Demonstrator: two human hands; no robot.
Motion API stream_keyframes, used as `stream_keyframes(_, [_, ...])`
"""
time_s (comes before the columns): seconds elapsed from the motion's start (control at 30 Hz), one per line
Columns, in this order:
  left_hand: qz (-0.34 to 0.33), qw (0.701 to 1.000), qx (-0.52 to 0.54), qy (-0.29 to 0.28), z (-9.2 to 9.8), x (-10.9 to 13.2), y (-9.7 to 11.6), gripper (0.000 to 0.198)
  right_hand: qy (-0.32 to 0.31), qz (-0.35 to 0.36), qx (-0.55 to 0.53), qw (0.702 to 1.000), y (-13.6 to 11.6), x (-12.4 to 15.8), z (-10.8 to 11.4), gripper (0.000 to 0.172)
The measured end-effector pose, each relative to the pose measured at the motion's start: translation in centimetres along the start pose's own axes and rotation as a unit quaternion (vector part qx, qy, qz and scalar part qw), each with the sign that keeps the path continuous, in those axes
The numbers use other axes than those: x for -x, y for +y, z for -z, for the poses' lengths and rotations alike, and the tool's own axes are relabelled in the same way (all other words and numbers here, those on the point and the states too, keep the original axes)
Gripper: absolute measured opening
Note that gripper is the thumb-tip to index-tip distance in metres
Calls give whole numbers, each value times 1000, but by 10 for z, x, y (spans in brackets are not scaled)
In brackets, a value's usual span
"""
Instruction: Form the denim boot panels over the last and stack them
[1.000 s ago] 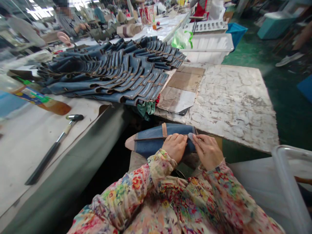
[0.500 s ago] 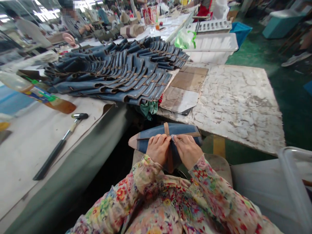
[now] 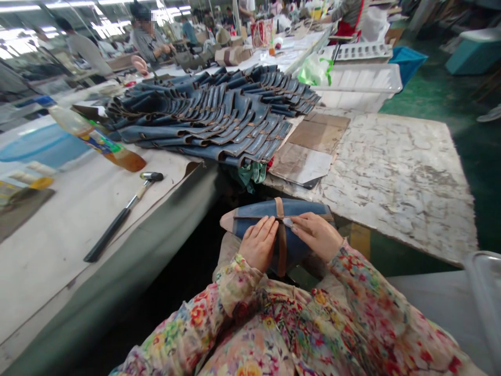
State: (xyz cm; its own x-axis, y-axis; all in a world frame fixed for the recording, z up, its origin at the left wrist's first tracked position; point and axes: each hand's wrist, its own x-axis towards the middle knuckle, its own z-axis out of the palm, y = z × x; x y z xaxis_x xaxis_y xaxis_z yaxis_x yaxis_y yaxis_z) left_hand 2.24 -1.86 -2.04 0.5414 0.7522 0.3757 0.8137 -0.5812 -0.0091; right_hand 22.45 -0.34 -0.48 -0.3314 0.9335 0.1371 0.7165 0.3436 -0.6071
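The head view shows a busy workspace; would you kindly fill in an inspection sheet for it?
Surface: worn white board ahead; pale-covered table at left.
Work in hand: blue piece with tan strips, over the lap.
Clutter: pile of blue pieces, bottle, hammer.
Hands: left hand on the blue piece; right hand pinches a small pale object against it.
Cables: nothing seen near the hands.
Surroundings: people in the background, white tub, green floor.
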Motion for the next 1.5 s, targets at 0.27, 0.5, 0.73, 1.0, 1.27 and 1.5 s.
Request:
stream_keyframes(0.27, [62,996,62,-25,7,-10,-1,29,-68,31,-42,996,3,-17,10,32])
stream_keyframes(0.5, [43,994,78,-56,11,-30,-3,20,-73,77,30,994,2,-19,11,31])
stream_keyframes(0.73, [-19,997,47,-53,5,-23,-3,24,-39,63,12,997,2,-13,2,32])
stream_keyframes(1.0, [-16,996,73,-58,0,-29,-4,24,-8,38,82,996,-6,-16,-6,32])
stream_keyframes(1.27, [1,997,71,-41,4,-19,-7,31,48,59,142,987,-2,-18,-11,32])
stream_keyframes(1.5, [30,999,31,-3,10,-3,-20,30,25,138,108,984,-4,-21,3,32])
